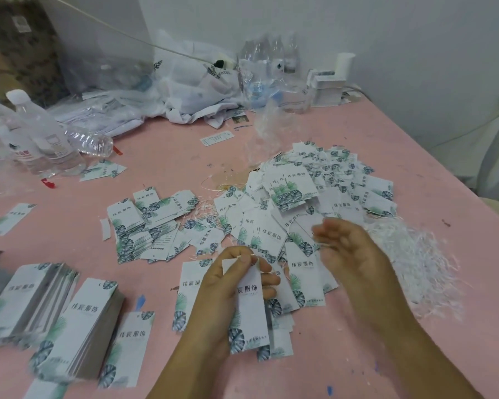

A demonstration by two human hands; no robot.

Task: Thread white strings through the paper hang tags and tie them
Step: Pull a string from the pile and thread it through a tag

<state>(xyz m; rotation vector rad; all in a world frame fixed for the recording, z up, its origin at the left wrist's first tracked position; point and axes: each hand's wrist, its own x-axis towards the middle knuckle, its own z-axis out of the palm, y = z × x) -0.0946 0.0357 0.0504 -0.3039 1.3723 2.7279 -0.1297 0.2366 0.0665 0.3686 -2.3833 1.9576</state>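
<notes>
Left hand grip pinches a hang tag; right hand grip pinches white string.

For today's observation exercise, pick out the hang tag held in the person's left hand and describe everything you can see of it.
The hang tag is a long, narrow rectangle of white paper or card with dark printed characters across its middle and blue-green leaf artwork at its lower end. It is held roughly upright, slightly tilted, above the pink table. The left hand grips it, thumb and fingers pinching its upper end, where a short bit of white string shows. More tags are held behind it.
</notes>
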